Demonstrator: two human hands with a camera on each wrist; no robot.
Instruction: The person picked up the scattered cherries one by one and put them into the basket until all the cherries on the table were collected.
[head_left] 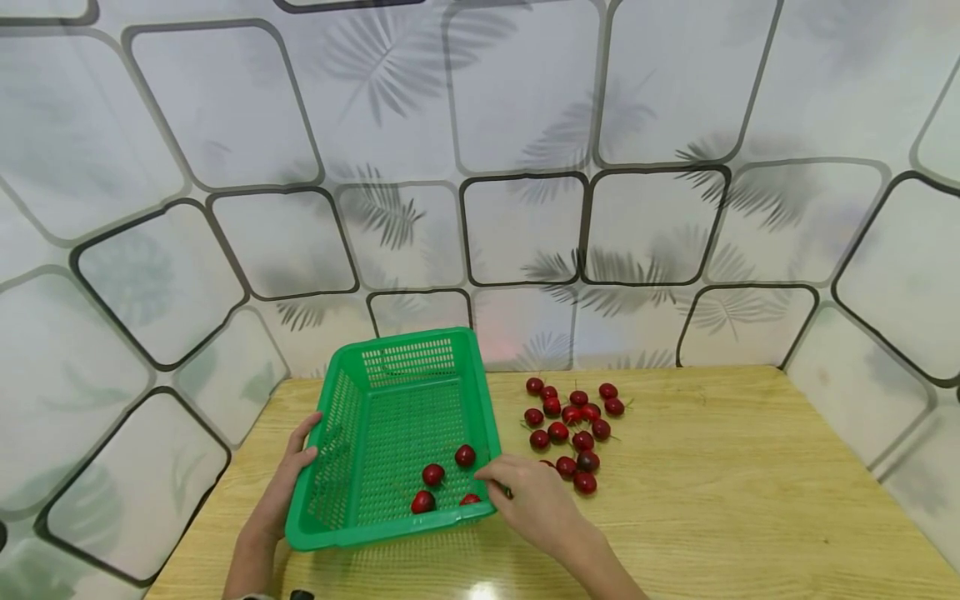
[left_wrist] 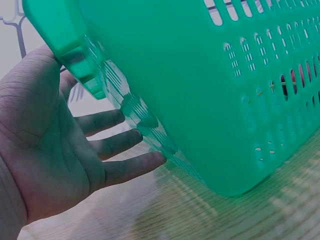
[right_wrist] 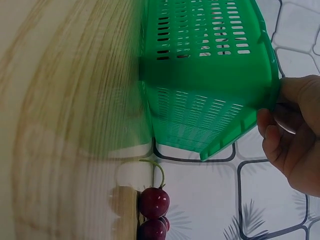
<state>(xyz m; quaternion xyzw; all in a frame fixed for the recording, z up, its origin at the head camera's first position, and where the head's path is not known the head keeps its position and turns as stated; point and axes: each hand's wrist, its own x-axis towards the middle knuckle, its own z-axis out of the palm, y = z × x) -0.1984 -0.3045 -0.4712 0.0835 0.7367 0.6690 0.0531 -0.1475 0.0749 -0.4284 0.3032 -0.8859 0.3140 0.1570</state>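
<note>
A green plastic basket (head_left: 408, 400) with slotted walls sits on the table, several dark red cherries (head_left: 433, 475) lying inside near its front right corner. At its left side is my left hand (head_left: 281, 487), thumb and index finger against the rim. The other fingers of that hand (left_wrist: 55, 135) stretch out beside the slotted wall in the left wrist view. My right hand (head_left: 536, 504) grips the right rim close to the front corner. In the right wrist view, the curled fingers (right_wrist: 272, 142) lie outside the rim, while the foremost fingertip is hidden behind it.
To the right of the basket, several loose cherries (head_left: 558, 432) with stems lie scattered on the wooden table (head_left: 720, 475). A pale patterned wall covering (head_left: 525, 229) rises behind the table and along both sides.
</note>
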